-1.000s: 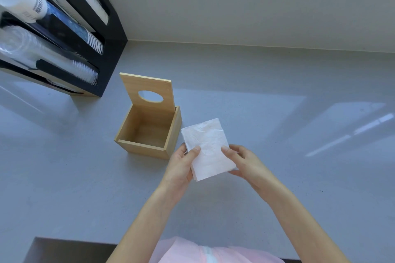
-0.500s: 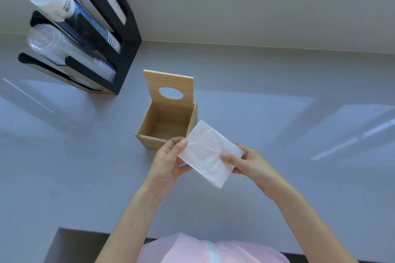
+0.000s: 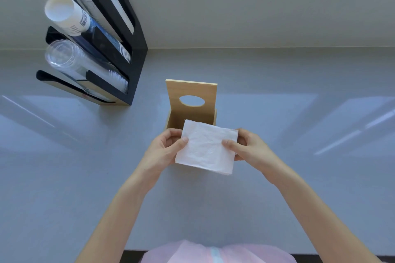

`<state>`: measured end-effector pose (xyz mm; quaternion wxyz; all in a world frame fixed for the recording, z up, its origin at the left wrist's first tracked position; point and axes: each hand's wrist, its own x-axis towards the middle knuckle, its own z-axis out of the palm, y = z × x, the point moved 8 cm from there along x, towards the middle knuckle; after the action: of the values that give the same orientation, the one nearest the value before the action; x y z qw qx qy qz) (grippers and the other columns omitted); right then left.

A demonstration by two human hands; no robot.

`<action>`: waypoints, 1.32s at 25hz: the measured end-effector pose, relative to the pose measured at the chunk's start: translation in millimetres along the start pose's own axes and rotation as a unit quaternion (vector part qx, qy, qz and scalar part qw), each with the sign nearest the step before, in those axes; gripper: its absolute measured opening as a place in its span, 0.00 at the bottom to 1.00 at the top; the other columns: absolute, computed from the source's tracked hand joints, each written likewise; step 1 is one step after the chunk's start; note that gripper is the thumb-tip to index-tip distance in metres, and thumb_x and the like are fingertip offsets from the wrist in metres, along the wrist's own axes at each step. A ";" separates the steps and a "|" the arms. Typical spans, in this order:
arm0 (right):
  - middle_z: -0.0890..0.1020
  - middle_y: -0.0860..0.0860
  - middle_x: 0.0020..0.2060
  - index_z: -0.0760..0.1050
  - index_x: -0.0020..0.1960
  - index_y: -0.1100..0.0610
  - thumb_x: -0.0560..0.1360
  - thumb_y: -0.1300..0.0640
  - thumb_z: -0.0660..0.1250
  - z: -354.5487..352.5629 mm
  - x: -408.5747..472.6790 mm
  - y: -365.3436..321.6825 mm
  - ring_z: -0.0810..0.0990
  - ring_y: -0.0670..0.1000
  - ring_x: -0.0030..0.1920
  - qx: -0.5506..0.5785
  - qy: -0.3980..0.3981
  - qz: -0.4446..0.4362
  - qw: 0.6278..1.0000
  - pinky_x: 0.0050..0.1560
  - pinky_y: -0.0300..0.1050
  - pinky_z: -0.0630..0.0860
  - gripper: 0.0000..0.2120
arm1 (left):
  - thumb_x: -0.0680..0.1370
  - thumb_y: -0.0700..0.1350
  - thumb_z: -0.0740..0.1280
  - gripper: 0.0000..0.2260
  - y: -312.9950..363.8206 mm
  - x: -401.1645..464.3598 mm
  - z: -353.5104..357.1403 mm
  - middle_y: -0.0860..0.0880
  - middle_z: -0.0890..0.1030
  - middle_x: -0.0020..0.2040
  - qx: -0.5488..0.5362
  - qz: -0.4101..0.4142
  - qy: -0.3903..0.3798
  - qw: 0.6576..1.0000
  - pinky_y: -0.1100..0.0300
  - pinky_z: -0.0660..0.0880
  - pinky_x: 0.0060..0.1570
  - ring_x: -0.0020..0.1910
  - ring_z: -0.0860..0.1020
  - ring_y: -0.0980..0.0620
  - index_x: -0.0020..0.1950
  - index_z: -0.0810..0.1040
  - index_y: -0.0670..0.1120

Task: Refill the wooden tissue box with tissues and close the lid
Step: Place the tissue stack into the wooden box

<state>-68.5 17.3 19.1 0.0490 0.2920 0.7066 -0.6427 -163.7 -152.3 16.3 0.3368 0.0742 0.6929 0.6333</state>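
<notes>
Right of the wooden tissue box (image 3: 174, 120) the counter (image 3: 299, 126) lies bare — a cup rack (image 3: 136, 66) stands well off to its left.

Bare forearms without sleeves, pale pink garment (image 3: 213, 252) with a light blue strip

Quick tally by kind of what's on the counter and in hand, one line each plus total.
Wooden tissue box, lid open: 1
Tissue stack, held by left hand and right hand: 1
Black cup dispenser rack: 1
Cup stacks in the rack, paper and clear among them: 3
Total: 6
</notes>
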 end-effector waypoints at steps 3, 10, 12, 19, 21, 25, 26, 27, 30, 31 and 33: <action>0.81 0.53 0.46 0.73 0.55 0.59 0.75 0.62 0.63 6.9 8.8 -9.3 0.81 0.48 0.42 0.012 0.029 -0.008 0.999 0.39 0.33 0.80 0.09 | 0.76 0.41 0.65 0.03 6.5 6.3 -16.6 0.50 0.81 0.43 0.022 -0.008 0.028 0.999 0.59 0.75 0.43 0.39 0.79 0.54 0.45 0.76 0.49; 0.78 0.47 0.39 0.72 0.47 0.54 0.74 0.57 0.63 12.1 31.2 -35.8 0.78 0.50 0.41 -0.158 0.135 -0.050 0.977 0.46 0.46 0.77 0.03 | 0.76 0.44 0.64 0.02 29.3 32.3 -37.6 0.49 0.79 0.47 0.194 0.046 0.085 0.976 0.52 0.74 0.46 0.44 0.77 0.47 0.47 0.74 0.47; 0.78 0.49 0.42 0.74 0.49 0.56 0.75 0.57 0.62 16.8 36.3 -42.6 0.77 0.52 0.44 -0.209 0.138 -0.063 0.966 0.43 0.43 0.72 0.05 | 0.76 0.44 0.64 0.04 32.7 34.5 -36.1 0.49 0.79 0.47 0.253 0.071 0.099 0.960 0.54 0.74 0.42 0.43 0.78 0.48 0.49 0.74 0.46; 0.78 0.57 0.50 0.72 0.51 0.62 0.76 0.59 0.58 42.5 38.1 -58.8 0.76 0.62 0.49 -0.405 0.149 -0.141 0.891 0.48 0.54 0.75 0.08 | 0.76 0.42 0.62 0.05 36.7 35.0 -29.9 0.46 0.79 0.46 0.361 0.134 0.126 0.914 0.58 0.71 0.40 0.42 0.77 0.45 0.48 0.74 0.41; 0.77 0.56 0.52 0.71 0.52 0.61 0.76 0.59 0.57 45.5 37.6 -59.0 0.76 0.62 0.49 -0.448 0.159 -0.136 0.869 0.42 0.50 0.71 0.08 | 0.75 0.41 0.61 0.06 40.4 35.4 -23.3 0.43 0.79 0.46 0.444 0.146 0.130 0.874 0.52 0.72 0.40 0.45 0.76 0.42 0.48 0.73 0.40; 0.78 0.55 0.53 0.70 0.56 0.60 0.75 0.62 0.57 49.9 38.2 -57.9 0.74 0.59 0.52 -0.542 0.158 -0.109 0.818 0.39 0.47 0.65 0.10 | 0.76 0.42 0.61 0.07 50.5 38.7 -16.3 0.40 0.79 0.44 0.587 0.150 0.152 0.781 0.53 0.64 0.40 0.42 0.69 0.42 0.48 0.73 0.39; 0.78 0.55 0.53 0.69 0.55 0.60 0.75 0.63 0.57 50.5 39.2 -57.4 0.75 0.59 0.52 -0.555 0.149 -0.099 0.812 0.37 0.46 0.64 0.10 | 0.76 0.42 0.60 0.06 48.7 41.3 -11.5 0.40 0.79 0.45 0.624 0.148 0.136 0.755 0.54 0.63 0.40 0.44 0.71 0.41 0.48 0.73 0.40; 0.78 0.55 0.53 0.69 0.53 0.60 0.75 0.64 0.57 51.4 41.6 -55.9 0.76 0.60 0.51 -0.573 0.137 -0.089 0.803 0.34 0.44 0.62 0.08 | 0.76 0.41 0.60 0.05 45.9 43.5 -5.4 0.41 0.80 0.46 0.663 0.149 0.115 0.725 0.55 0.61 0.40 0.47 0.73 0.41 0.48 0.72 0.40; 0.79 0.55 0.52 0.62 0.38 0.58 0.73 0.67 0.59 60.2 47.9 -56.9 0.78 0.60 0.50 -0.627 0.090 -0.082 0.770 0.27 0.41 0.53 0.09 | 0.73 0.37 0.63 0.05 36.1 49.9 9.8 0.44 0.82 0.48 0.739 0.144 0.057 0.656 0.60 0.53 0.29 0.51 0.75 0.43 0.46 0.69 0.44; 0.79 0.56 0.52 0.62 0.40 0.57 0.72 0.68 0.60 63.6 50.7 -56.5 0.78 0.59 0.51 -0.642 0.073 -0.079 0.759 0.26 0.41 0.53 0.09 | 0.72 0.36 0.63 0.07 34.0 52.3 13.3 0.44 0.82 0.48 0.754 0.138 0.042 0.641 0.60 0.49 0.27 0.51 0.75 0.44 0.45 0.68 0.45; 0.79 0.55 0.53 0.69 0.47 0.57 0.71 0.69 0.62 71.6 54.2 -57.3 0.78 0.59 0.53 -0.664 0.041 -0.070 0.744 0.28 0.41 0.57 0.09 | 0.72 0.35 0.64 0.08 30.9 57.5 17.2 0.45 0.82 0.48 0.775 0.127 0.018 0.619 0.60 0.48 0.26 0.52 0.75 0.44 0.47 0.70 0.45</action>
<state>-162.4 -31.1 33.2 0.1564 0.1619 0.9743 -0.0004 -207.8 -101.9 24.1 0.0578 0.3832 0.9164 -0.1002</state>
